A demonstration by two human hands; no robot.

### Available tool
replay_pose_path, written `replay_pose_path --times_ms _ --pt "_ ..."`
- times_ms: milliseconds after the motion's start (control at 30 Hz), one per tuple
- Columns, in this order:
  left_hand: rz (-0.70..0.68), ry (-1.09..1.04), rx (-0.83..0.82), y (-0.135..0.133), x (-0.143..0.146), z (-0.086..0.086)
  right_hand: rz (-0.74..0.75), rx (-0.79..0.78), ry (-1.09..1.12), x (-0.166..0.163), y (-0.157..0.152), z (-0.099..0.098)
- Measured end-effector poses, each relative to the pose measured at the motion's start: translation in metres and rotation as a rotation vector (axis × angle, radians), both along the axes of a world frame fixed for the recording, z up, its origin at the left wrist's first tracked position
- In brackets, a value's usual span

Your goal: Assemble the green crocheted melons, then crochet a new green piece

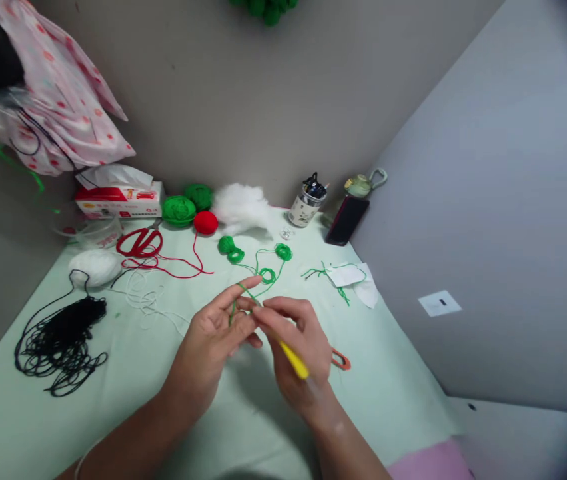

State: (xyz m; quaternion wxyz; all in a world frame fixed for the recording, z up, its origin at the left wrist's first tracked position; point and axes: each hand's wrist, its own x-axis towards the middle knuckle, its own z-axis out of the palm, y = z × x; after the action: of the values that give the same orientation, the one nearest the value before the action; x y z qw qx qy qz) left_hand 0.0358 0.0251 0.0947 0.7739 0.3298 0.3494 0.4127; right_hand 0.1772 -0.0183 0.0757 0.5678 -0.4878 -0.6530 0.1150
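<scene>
My left hand [213,337] has green yarn [243,293] looped over its raised index finger, the other fingers curled toward the palm. My right hand [298,340] is closed on a yellow-handled crochet hook [293,360], its tip meeting the yarn at the left fingers. The strand runs back to small green crocheted rings [266,273] lying on the pale green table [113,413]. Both hands hover above the table's middle.
At the back stand green yarn balls [179,210], a red ball [206,222], white stuffing [240,207], a tissue box [118,200], red scissors [139,243], a jar [306,203] and a phone [347,220]. Black yarn [60,340] lies left. An orange ring [342,360] sits by my right hand.
</scene>
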Motion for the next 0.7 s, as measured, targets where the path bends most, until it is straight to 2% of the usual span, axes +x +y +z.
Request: replay_pose_path --times_ms 67,133,200,300,467,700 --pt "-0.061 -0.089 -0.125 0.004 -0.001 -0.001 -0.007 0.028 -0.069 0.003 0.000 -0.001" --pt "-0.091 -0.152 -0.220 0.008 -0.003 -0.002 -0.017 -0.012 0.098 0.007 0.003 0.001" --pt "-0.074 -0.171 -0.239 0.010 -0.005 -0.002 0.015 -0.104 0.373 0.010 0.007 0.004" --pt "-0.082 -0.154 -0.158 0.008 -0.005 -0.001 0.138 -0.228 0.634 0.010 0.010 0.007" --pt "-0.082 -0.015 -0.003 0.000 0.000 -0.003 0.139 -0.253 0.574 0.006 0.009 0.001" --pt "-0.054 0.084 0.070 0.003 -0.003 -0.008 0.178 -0.316 0.777 0.009 0.013 0.003"
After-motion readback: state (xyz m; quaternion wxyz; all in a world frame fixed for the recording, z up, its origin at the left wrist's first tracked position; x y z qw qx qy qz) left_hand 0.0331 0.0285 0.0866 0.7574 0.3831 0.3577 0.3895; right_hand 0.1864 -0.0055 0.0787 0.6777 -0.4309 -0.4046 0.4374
